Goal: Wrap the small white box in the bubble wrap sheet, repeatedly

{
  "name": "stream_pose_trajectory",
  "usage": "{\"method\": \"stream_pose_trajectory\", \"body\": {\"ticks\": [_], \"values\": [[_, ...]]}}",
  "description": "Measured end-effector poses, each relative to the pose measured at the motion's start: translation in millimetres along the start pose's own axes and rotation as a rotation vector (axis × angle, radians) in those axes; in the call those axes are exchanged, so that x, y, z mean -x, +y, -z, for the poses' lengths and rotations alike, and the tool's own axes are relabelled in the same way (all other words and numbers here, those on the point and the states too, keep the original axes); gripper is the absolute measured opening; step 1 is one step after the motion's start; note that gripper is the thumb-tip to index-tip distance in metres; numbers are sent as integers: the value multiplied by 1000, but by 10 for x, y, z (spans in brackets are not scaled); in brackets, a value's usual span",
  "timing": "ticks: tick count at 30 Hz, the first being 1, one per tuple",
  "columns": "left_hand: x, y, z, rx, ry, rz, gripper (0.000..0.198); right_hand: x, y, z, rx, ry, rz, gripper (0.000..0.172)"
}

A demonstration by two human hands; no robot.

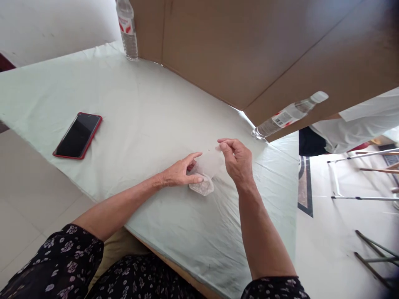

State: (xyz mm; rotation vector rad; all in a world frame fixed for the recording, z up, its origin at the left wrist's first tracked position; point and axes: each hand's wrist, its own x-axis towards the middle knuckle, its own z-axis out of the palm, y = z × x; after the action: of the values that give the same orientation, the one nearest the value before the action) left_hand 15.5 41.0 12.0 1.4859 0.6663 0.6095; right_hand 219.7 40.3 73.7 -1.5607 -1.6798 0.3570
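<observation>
The left hand (181, 172) touches clear plastic (204, 189) on pale cloth (149, 112).

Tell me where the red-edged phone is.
The phone lies at the left of the head view, on the pale tablecloth near its edge, left of the left hand.

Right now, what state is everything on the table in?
Left hand: thumb and fingers apart.
Right hand: closed in a pinch.
Clear plastic item: at left thumb; open or closed unclear.
Phone: face up, screen dark.
Left bottle: upright, top out of frame.
Right bottle: capped, label on.
Cardboard: standing, creased.
Tablecloth: spread, wrinkled.
</observation>
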Motion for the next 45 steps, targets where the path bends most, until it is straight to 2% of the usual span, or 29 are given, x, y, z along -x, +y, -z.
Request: {"method": "stream_pose_trajectory", "body": {"ticks": [5, 8, 10, 12, 15, 19, 21, 24, 29, 31, 33, 36, 40, 43, 45], "values": [[-6, -10, 2, 333, 73, -19, 61, -310, 102, -5, -37, 67, -58, 22], [-15, -4, 17, 366, 66, 7, 39, -465, 171, -18, -24, 75, -108, 22], [-27, -6, 27, 360, 74, 39, 35, -464, 167, 3, 0, 128, -118, 22], [-44, -17, 29, 382, 116, 58, 38, -333, 100, 61, 31, 207, -114, 22], [-69, -47, 19, 450, 160, 93, 42, 75, -82, 151, 103, 233, -133, 23], [-84, -66, -1, 460, 170, 101, 45, 616, -243, 76, 263, 79, -74, 38], [-80, -56, -2, 410, 179, 78, 46, 732, -220, -26, 383, -5, -55, 37], [-58, -23, 5, 273, 198, 42, 44, 728, -93, -117, 430, -23, -120, 23], [-11, 10, -43, -240, 391, -113, 42, 693, 13, -86, 27, 1, -272, 25], [-13, -2, -85, -375, 426, -143, 47, 726, -17, -94, -108, -9, -300, 26], [-30, -19, -108, -450, 441, -138, 37, 759, -37, -120, -200, -16, -326, 27], [-63, -18, -61, -458, 486, -67, 4, 776, 36, -155, -274, 28, -385, 27], [-73, 34, 125, -445, 577, 108, 9, 750, 335, -136, -302, 107, -491, 30], [-52, 64, 249, -612, 576, 219, 15, 732, 545, -64, -212, 93, -536, 34], [-23, 82, 290, -731, 566, 272, 9, 735, 605, 11, -83, 84, -536, 29]]}}
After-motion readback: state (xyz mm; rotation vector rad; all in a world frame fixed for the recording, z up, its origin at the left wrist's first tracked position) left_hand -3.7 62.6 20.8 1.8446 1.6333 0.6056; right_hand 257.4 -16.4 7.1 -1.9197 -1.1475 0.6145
